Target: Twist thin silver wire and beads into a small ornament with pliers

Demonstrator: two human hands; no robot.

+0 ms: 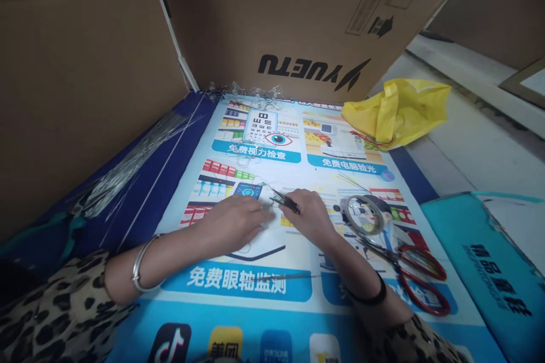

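Note:
My right hand (310, 216) is closed around a small pair of pliers (284, 202), whose dark jaws point left toward my other hand. My left hand (238, 220) lies just left of the jaws, its fingers closed in a pinch. Thin wire (264, 184) shows around the fingers and the plier tips, though the exact grip is partly hidden and blurred. Faint wire loops (243, 160) lie on the printed poster (293, 249) beyond my left hand. Right of my right hand are a roll of clear tape (349, 216) and red-handled scissors (443, 264).
Cardboard walls (238, 22) stand behind and at left. A bundle of straight wires (128, 167) and teal-handled pliers (70, 232) lie on the left. Bent wire pieces (259, 97) gather at the back. A yellow bag (395, 113) and a teal box (489, 261) are on the right.

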